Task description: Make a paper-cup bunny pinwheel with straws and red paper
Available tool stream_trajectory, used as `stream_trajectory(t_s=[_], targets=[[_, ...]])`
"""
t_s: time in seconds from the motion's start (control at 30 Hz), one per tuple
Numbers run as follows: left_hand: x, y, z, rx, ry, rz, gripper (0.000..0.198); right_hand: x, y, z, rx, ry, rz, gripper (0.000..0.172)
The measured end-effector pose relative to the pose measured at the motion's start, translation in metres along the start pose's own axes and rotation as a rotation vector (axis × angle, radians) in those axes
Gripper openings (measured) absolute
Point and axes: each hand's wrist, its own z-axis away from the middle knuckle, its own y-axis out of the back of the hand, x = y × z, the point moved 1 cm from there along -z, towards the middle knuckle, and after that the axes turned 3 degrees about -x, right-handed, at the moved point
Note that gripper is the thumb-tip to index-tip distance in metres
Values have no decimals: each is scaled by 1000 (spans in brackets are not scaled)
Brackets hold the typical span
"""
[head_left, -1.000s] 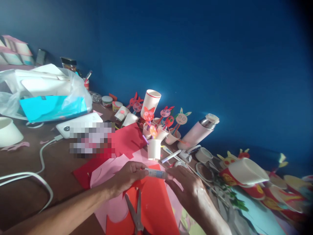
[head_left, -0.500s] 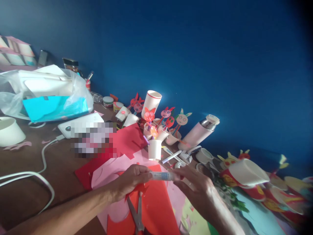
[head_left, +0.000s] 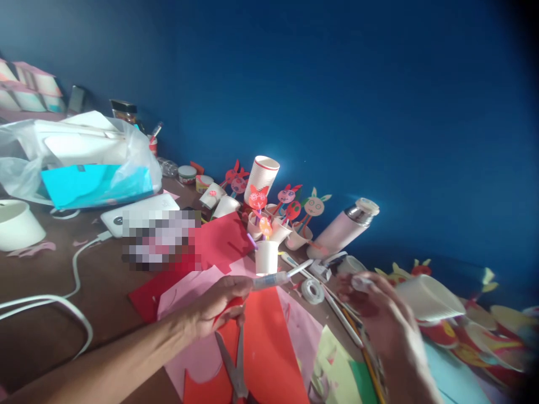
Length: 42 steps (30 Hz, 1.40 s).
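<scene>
My left hand point(head_left: 223, 306) is closed round a clear glue tube point(head_left: 270, 280), whose tip points right, and a small red paper piece point(head_left: 231, 308) is also in its fingers. Off to the right, my right hand point(head_left: 379, 303) has its fingers curled round a small whitish object point(head_left: 362, 283), blurred, perhaps a cap. Below my left hand, scissors point(head_left: 238, 370) lie on orange-red paper point(head_left: 269, 348), over pink sheets point(head_left: 185, 300). A white paper cup point(head_left: 266, 257) with an orange paper face point(head_left: 265, 226) stands just beyond the tube.
More cups with paper faces point(head_left: 314, 205), a stack of cups point(head_left: 261, 177) and a leaning pink flask point(head_left: 341, 230) stand behind. A tape roll point(head_left: 313, 291) and pens lie at centre right. On the left are a plastic bag point(head_left: 138, 151), a white device point(head_left: 141, 213) and its cable point(head_left: 76, 269).
My right hand has moved right, away from the tube, with the small whitish object. The tube's tip now shows. My left hand is slightly higher and further left, still holding the tube.
</scene>
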Motion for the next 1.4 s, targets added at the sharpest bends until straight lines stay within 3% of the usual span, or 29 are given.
stream_trajectory(t_s=[0.1,0.17,0.27,0.37,0.5,0.6,0.67,0.73,0.9,1.0,1.1,1.23,1.3,1.4], targets=[[-6,0,-1,-45,33,77,29,25,-24,-5,-184,-224,-225,25],[-9,0,-2,-55,50,99,25,40,-46,-3,-268,-302,-210,25],[-13,-1,-2,-29,49,81,21,52,-72,6,-349,-275,-3,33],[-12,-4,0,-16,67,-10,22,53,-80,13,-326,-172,199,42],[-10,-9,2,46,64,-109,40,37,-69,6,-225,-71,365,37],[-10,-8,1,160,68,-155,48,15,-53,-13,-19,37,518,38],[-10,-6,0,246,77,-160,45,6,-44,-31,89,86,772,32],[-11,-4,0,331,90,-138,41,8,-41,-48,39,125,1026,28],[-7,-3,3,411,175,-78,39,46,-51,-71,-61,98,1156,22],[-5,-2,4,375,176,-70,28,61,-56,-73,-98,85,1182,22],[-7,1,2,248,107,-77,26,61,-53,-74,-113,74,1175,25],[-6,3,0,174,9,-122,32,52,-35,-63,-62,81,1125,44],[-2,1,1,178,-42,-142,33,48,-26,-49,-10,96,1015,37],[4,-4,2,195,-96,-167,34,45,-25,-21,-119,79,853,24]])
